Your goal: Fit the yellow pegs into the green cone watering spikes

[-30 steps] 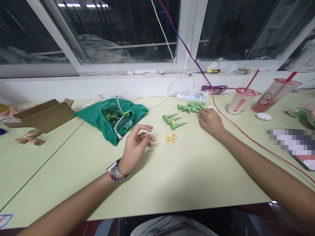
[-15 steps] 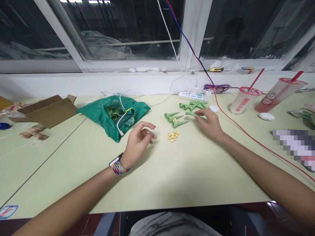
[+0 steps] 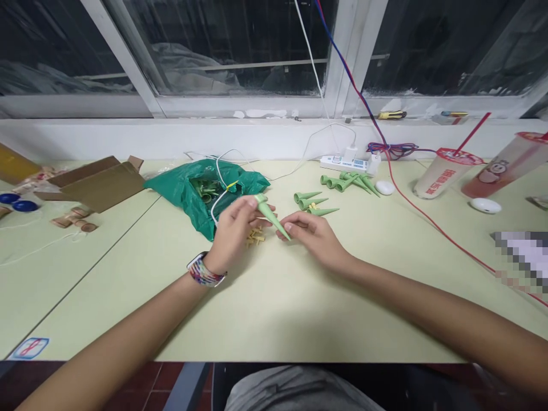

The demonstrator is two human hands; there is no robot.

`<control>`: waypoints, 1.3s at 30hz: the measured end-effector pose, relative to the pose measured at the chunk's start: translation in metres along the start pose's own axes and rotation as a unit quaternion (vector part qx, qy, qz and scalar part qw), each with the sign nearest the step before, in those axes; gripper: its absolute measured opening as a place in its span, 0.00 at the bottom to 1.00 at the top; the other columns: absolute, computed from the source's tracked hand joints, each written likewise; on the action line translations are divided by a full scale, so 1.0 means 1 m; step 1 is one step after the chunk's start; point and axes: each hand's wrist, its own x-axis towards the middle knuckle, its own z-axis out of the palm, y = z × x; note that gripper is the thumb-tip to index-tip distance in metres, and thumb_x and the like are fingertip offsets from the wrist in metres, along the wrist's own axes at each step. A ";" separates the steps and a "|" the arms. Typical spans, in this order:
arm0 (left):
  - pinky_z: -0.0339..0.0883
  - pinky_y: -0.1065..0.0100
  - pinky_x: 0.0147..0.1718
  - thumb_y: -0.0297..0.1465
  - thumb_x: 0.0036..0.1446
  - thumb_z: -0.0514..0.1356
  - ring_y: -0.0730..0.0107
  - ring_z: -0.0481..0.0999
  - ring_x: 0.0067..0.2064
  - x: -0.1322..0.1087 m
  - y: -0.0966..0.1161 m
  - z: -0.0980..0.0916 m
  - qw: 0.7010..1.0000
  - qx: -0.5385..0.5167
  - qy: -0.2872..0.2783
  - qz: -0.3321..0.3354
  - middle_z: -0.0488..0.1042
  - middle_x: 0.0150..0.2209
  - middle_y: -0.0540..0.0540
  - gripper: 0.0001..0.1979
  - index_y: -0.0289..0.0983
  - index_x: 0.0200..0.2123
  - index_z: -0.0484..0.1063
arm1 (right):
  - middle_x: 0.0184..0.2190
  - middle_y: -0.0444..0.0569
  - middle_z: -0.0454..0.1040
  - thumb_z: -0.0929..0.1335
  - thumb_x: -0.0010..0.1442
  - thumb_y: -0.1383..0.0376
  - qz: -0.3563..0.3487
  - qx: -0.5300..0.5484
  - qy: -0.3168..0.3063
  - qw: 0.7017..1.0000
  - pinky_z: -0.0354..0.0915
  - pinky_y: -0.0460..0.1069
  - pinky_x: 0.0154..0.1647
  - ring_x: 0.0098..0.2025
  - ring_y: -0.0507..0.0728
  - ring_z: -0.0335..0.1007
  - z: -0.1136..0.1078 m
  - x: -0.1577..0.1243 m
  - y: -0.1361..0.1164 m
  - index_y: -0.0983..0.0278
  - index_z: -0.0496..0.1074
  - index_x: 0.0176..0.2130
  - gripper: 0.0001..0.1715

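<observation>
Between both hands a green plastic watering spike [image 3: 270, 216] is held at a slant above the table. My left hand [image 3: 234, 231] grips its wide, capped end between thumb and fingers. Its pointed tip is pinched by the thumb and fingers of my right hand [image 3: 314, 237]. Under the left fingers lies a small pile of yellow plastic pegs [image 3: 256, 236], partly hidden by that hand. Beyond the right hand, three green spikes [image 3: 311, 203] lie side by side with some yellow bits among them. Several more green spikes [image 3: 349, 182] are heaped behind these.
An open green plastic bag [image 3: 175, 197] with green spikes inside lies at the left, a white cable over it. Further left are a cardboard box [image 3: 100, 185] and wooden pieces [image 3: 75, 220]. A power strip [image 3: 343, 164], a red cable [image 3: 436, 224] and a drink cup [image 3: 443, 174] stand right.
My right hand has brought the spike left from the heap, and my left hand now grips its wide end. The yellow pegs have shifted left. The view has turned slightly.
</observation>
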 end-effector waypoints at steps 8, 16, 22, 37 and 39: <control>0.76 0.69 0.28 0.44 0.60 0.65 0.68 0.81 0.30 0.021 -0.007 -0.018 0.986 -0.074 0.151 -0.011 0.76 0.32 0.49 0.16 0.37 0.39 0.71 | 0.59 0.62 0.72 0.64 0.67 0.73 -0.229 -0.393 -0.148 0.878 0.66 0.62 0.64 0.62 0.65 0.66 0.024 0.005 0.019 0.66 0.75 0.53 0.17; 0.77 0.65 0.26 0.48 0.57 0.65 0.64 0.82 0.29 0.018 -0.013 -0.017 0.990 -0.059 0.125 -0.034 0.77 0.32 0.48 0.20 0.38 0.40 0.69 | 0.43 0.54 0.75 0.64 0.69 0.73 -0.206 -0.434 -0.102 0.871 0.67 0.56 0.50 0.47 0.61 0.68 0.013 -0.002 0.019 0.64 0.76 0.44 0.12; 0.76 0.66 0.23 0.47 0.56 0.65 0.64 0.80 0.28 0.019 -0.015 -0.018 0.990 -0.040 0.130 -0.028 0.75 0.31 0.49 0.21 0.37 0.41 0.68 | 0.43 0.56 0.72 0.67 0.69 0.68 -0.154 -0.484 -0.119 0.853 0.67 0.57 0.50 0.48 0.62 0.67 0.014 -0.007 0.019 0.65 0.77 0.43 0.08; 0.77 0.64 0.33 0.41 0.63 0.64 0.61 0.82 0.35 0.001 -0.016 -0.014 0.994 -0.035 -0.077 -0.066 0.79 0.35 0.43 0.18 0.35 0.49 0.76 | 0.36 0.46 0.78 0.70 0.63 0.71 -0.122 -0.166 0.041 0.978 0.71 0.47 0.38 0.37 0.53 0.75 -0.010 -0.008 -0.005 0.60 0.81 0.42 0.10; 0.77 0.63 0.35 0.40 0.63 0.65 0.60 0.82 0.36 -0.003 -0.013 -0.010 0.990 -0.034 -0.117 -0.070 0.80 0.36 0.42 0.18 0.34 0.51 0.78 | 0.37 0.46 0.80 0.70 0.63 0.69 -0.104 -0.139 0.058 0.983 0.72 0.48 0.39 0.38 0.53 0.76 -0.010 -0.011 -0.008 0.61 0.81 0.41 0.08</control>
